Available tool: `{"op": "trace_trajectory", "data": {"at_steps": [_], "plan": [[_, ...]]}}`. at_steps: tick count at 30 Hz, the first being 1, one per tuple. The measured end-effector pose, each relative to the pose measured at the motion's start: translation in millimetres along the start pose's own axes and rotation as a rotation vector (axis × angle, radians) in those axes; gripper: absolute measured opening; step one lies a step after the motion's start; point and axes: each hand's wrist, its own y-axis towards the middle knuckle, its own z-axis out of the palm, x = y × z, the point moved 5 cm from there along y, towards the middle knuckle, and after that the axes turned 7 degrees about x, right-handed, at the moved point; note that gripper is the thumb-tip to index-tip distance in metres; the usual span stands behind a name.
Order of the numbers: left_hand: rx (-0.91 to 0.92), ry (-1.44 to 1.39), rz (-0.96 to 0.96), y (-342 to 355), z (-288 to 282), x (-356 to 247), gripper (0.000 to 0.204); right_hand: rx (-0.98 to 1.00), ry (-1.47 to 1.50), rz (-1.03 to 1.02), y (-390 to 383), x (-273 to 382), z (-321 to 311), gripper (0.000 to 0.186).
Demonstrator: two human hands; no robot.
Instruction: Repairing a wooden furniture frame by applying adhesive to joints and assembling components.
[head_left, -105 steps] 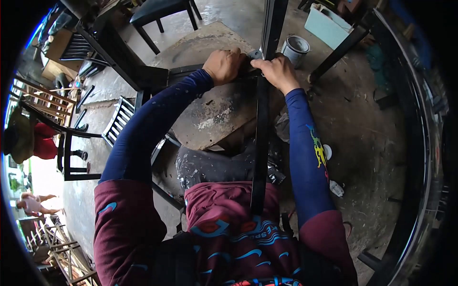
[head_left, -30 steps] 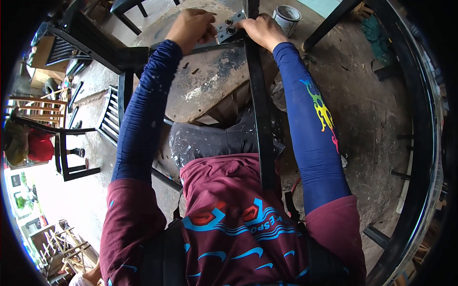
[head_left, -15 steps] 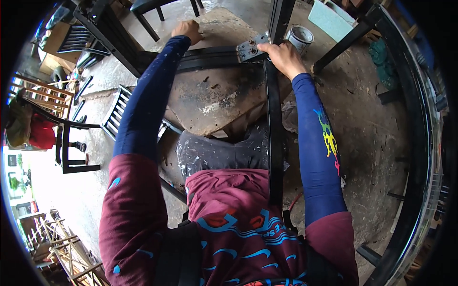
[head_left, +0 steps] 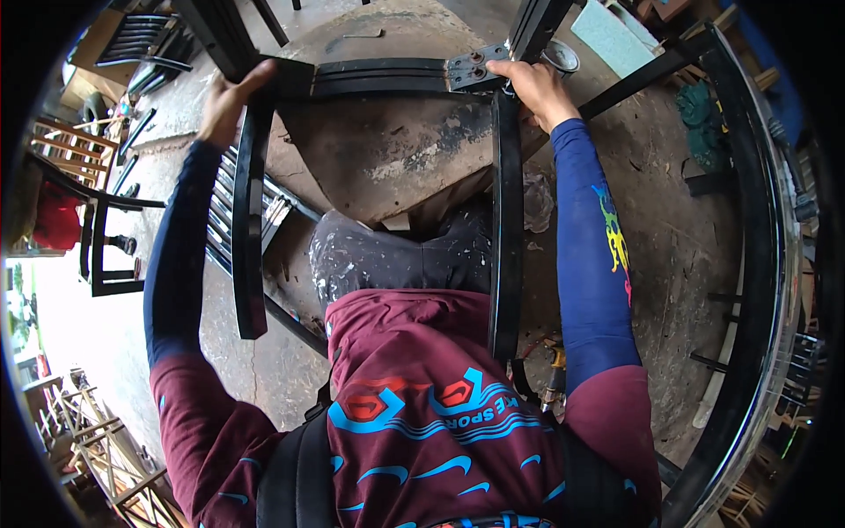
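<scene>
In front of me is a black chair frame (head_left: pixel 383 77), its legs pointing toward my body. My left hand (head_left: pixel 231 104) is closed round its left corner, thumb on top. At the opposite corner my right hand (head_left: pixel 539 91) grips the frame, its thumb beside a grey metal bracket (head_left: pixel 475 69) with bolts in it; its other fingers are partly hidden. Under the frame is a worn, stained board (head_left: pixel 378 167). A thin bent rod like a hex key (head_left: pixel 366 35) lies on the board's far part.
A metal can (head_left: pixel 561 58) stands behind my right hand. A pale blue box (head_left: pixel 613 37) sits farther back. Black slatted parts (head_left: pixel 224 207) lie at the left, near a person in red (head_left: pixel 55 216). A yellow-and-black power tool (head_left: pixel 556 361) is beside my right side.
My left hand has come back from the board's far part and taken hold of the frame's left corner. The frame has turned, bringing its left leg into view. My right hand keeps its grip.
</scene>
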Motion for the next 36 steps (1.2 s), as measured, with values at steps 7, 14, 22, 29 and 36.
{"op": "trace_trajectory", "data": {"at_steps": [7, 14, 22, 29, 36], "plan": [[-0.114, 0.028, 0.012, 18, 54, -2, 0.046, 0.065, 0.252, 0.247, -15, -17, -26, 0.050], [-0.580, 0.641, 1.330, -50, 148, -172, 0.064, 0.035, -0.033, 0.301, 5, -37, -36, 0.058], [0.684, 0.444, 0.471, 19, 325, -61, 0.092, 0.175, -0.193, 0.230, -7, -12, -30, 0.089], [0.568, 0.370, 0.471, 21, 341, -58, 0.087, 0.198, -0.305, 0.210, -12, -21, -52, 0.101], [0.565, 0.358, 0.464, 31, 342, -35, 0.087, 0.045, -0.219, 0.129, -42, 65, -76, 0.053]]}}
